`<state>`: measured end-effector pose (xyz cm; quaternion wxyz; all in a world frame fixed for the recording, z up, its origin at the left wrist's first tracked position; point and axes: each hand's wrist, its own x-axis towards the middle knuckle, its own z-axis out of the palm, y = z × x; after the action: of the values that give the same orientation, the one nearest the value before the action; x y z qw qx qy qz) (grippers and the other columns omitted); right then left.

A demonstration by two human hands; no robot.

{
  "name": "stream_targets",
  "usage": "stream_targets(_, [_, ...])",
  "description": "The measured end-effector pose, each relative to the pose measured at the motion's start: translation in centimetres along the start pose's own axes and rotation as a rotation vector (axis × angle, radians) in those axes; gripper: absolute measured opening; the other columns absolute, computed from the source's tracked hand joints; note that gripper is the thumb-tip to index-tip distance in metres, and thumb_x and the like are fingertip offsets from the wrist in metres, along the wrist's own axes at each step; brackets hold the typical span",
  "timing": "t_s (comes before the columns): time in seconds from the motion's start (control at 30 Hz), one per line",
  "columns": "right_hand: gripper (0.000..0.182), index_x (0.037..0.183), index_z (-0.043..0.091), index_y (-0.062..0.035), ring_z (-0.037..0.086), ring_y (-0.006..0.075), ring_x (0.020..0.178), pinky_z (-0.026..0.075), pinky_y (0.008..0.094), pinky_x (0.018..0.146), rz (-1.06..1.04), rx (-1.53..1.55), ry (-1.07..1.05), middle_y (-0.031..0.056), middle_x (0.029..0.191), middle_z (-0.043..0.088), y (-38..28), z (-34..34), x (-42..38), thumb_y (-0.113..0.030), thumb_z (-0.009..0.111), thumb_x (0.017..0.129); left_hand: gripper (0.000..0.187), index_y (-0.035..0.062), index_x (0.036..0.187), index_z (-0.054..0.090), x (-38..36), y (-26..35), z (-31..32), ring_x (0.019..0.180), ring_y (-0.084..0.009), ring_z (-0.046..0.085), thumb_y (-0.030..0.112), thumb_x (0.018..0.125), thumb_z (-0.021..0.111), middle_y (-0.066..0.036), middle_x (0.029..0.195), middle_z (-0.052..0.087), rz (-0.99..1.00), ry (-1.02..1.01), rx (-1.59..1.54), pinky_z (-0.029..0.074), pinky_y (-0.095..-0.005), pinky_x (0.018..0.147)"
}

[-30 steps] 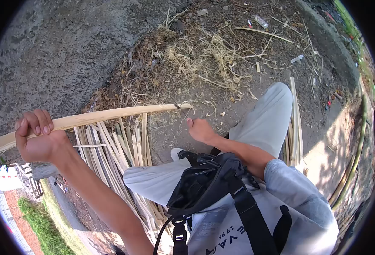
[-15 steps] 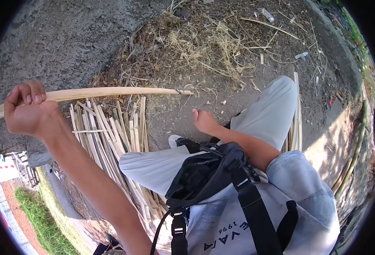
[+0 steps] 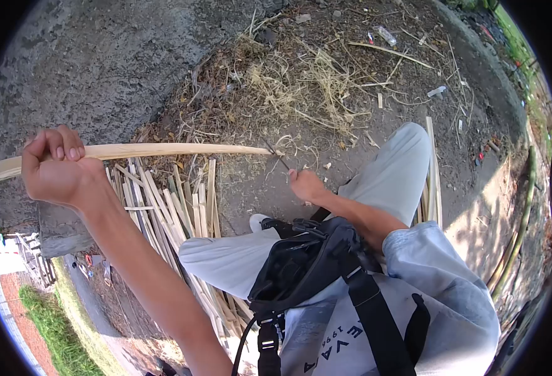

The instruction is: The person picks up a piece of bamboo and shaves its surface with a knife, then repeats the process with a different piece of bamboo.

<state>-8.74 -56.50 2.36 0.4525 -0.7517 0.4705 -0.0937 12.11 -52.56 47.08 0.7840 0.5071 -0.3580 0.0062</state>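
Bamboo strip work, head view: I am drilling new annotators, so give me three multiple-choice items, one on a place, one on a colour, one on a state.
1. Where does the pile of split strips lie?
A. on the ground under the long bamboo strip
B. on the person's lap
C. inside the black bag

2. What colour are the trousers?
A. red
B. light grey
C. black

3. How does the left hand stand?
A. open and flat
B. closed around the long bamboo strip
C. resting on the bag

Key: 1 A, the pile spreads on the dirt below the strip; 2 B, both legs show pale grey; 3 B, the fingers curl over the strip, while the right hand holds a thin blade at its tip.
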Motion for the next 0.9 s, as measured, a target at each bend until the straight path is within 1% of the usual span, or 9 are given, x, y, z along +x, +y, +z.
stream_targets(0.13, [0.062, 0.080, 0.067, 0.0073, 0.064, 0.0489, 0.078, 0.052, 0.0538, 0.076, -0.184, 0.187, 0.004, 0.0328, 0.078, 0.064, -4.9, -2.8, -3.1, -0.041, 0.034, 0.100, 0.027, 0.0118, 0.056, 0.030, 0.7, -1.1, -0.4, 0.042, -0.0139, 0.029, 0.010, 0.078, 0.047, -0.003, 0.052, 0.028, 0.010, -0.001, 0.004, 0.023, -0.0284, 0.042])
stream_targets(0.23, [0.062, 0.077, 0.066, 0.0069, 0.064, 0.0487, 0.077, 0.051, 0.0536, 0.077, 0.355, 0.158, -0.294, 0.0317, 0.078, 0.064, 0.7, -0.8, -0.7, -0.041, 0.034, 0.100, 0.027, 0.0116, 0.057, 0.030, 0.9, -0.7, 0.7, 0.042, -0.0140, 0.028, 0.009, 0.078, 0.046, -0.003, 0.053, 0.029, 0.018, 0.021, 0.020, 0.023, -0.0285, 0.042])
stream_targets(0.27, [0.062, 0.075, 0.066, 0.0069, 0.065, 0.0480, 0.074, 0.052, 0.0514, 0.074, 0.164, -0.019, -0.130, 0.0324, 0.069, 0.061, 3.1, 0.8, -0.2, -0.043, 0.038, 0.098, 0.027, 0.0117, 0.057, 0.030, 0.5, -0.7, 1.0, 0.042, -0.0140, 0.028, 0.009, 0.078, 0.046, -0.003, 0.053, 0.029, 0.018, 0.049, 0.014, 0.023, -0.0284, 0.042])
stream_targets(0.37, [0.061, 0.075, 0.066, 0.0068, 0.064, 0.0494, 0.075, 0.051, 0.0534, 0.075, 0.162, 0.071, -0.077, 0.0337, 0.071, 0.061, 0.0, -0.4, 1.0, -0.042, 0.037, 0.098, 0.027, 0.0119, 0.057, 0.030, 0.9, -0.6, 1.1, 0.043, -0.0144, 0.028, 0.009, 0.078, 0.046, -0.004, 0.053, 0.029, 0.023, 0.068, 0.009, 0.023, -0.0280, 0.043])
stream_targets(0.47, [0.060, 0.076, 0.067, 0.0071, 0.063, 0.0516, 0.077, 0.050, 0.0556, 0.077, -0.112, 0.126, 0.055, 0.0352, 0.074, 0.061, -3.4, -1.8, -2.0, -0.041, 0.038, 0.098, 0.026, 0.0116, 0.058, 0.031, 0.8, -1.1, 1.1, 0.042, -0.0146, 0.029, 0.009, 0.078, 0.047, -0.004, 0.053, 0.029, 0.024, 0.065, 0.024, 0.023, -0.0280, 0.043])
stream_targets(0.57, [0.056, 0.091, 0.068, 0.0064, 0.061, 0.0515, 0.090, 0.049, 0.0548, 0.084, 0.074, 0.023, -0.061, 0.0339, 0.085, 0.064, 0.0, 0.1, -1.5, -0.040, 0.036, 0.099, 0.026, 0.0117, 0.058, 0.031, 1.1, -1.4, 0.7, 0.043, -0.0145, 0.029, 0.009, 0.078, 0.047, -0.003, 0.053, 0.029, 0.013, 0.043, 0.039, 0.023, -0.0281, 0.043])
stream_targets(0.67, [0.054, 0.083, 0.067, 0.0055, 0.062, 0.0512, 0.078, 0.050, 0.0563, 0.077, 0.145, -0.097, -0.147, 0.0314, 0.077, 0.063, 4.7, 3.2, 1.0, -0.036, 0.036, 0.099, 0.026, 0.0117, 0.057, 0.030, 1.2, -1.1, 1.9, 0.044, -0.0143, 0.030, 0.008, 0.077, 0.047, -0.003, 0.053, 0.029, 0.010, 0.101, 0.034, 0.024, -0.0278, 0.045])
stream_targets(0.77, [0.054, 0.084, 0.067, 0.0052, 0.062, 0.0509, 0.079, 0.050, 0.0566, 0.077, 0.128, -0.037, -0.062, 0.0313, 0.079, 0.063, -0.2, -1.7, 0.1, -0.036, 0.036, 0.100, 0.026, 0.0113, 0.057, 0.031, 1.2, -1.1, 1.5, 0.043, -0.0143, 0.030, 0.009, 0.077, 0.047, -0.003, 0.052, 0.029, 0.006, 0.093, 0.020, 0.024, -0.0279, 0.044])
stream_targets(0.9, [0.055, 0.090, 0.068, 0.0055, 0.062, 0.0509, 0.088, 0.049, 0.0550, 0.084, 0.036, 0.059, -0.077, 0.0336, 0.087, 0.063, -1.5, -1.6, -2.1, -0.040, 0.037, 0.099, 0.026, 0.0114, 0.057, 0.030, 1.8, -1.8, 1.2, 0.042, -0.0141, 0.029, 0.009, 0.077, 0.047, -0.002, 0.052, 0.028, 0.012, 0.078, 0.029, 0.022, -0.0283, 0.042])
